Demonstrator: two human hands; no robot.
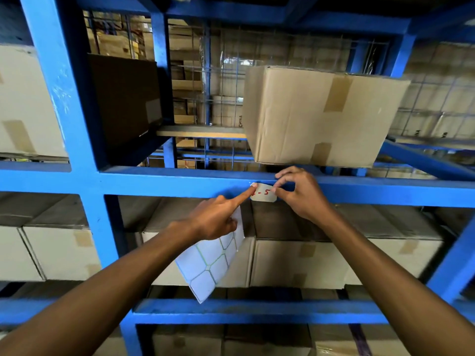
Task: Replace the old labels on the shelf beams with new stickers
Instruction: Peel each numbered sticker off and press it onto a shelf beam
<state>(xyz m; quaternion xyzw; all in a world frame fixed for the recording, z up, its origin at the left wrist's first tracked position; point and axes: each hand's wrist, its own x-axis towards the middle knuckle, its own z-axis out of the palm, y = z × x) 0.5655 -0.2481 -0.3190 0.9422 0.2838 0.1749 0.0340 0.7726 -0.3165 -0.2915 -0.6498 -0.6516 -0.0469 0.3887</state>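
Note:
A white label [264, 193] with red handwriting lies on the front of a blue shelf beam [154, 183]. My left hand [216, 219] holds a white sticker sheet [213, 260] under its curled fingers, while its index finger presses on the label's left end. My right hand [298, 192] pinches the label's right edge between thumb and fingers. The left part of the red writing is covered by my fingertip.
A brown cardboard box [316, 116] sits on the shelf just above my right hand, overhanging the beam. A dark box [123, 98] stands at the upper left. Rows of cartons [295, 260] fill the shelf below. A blue upright [69, 106] rises on the left.

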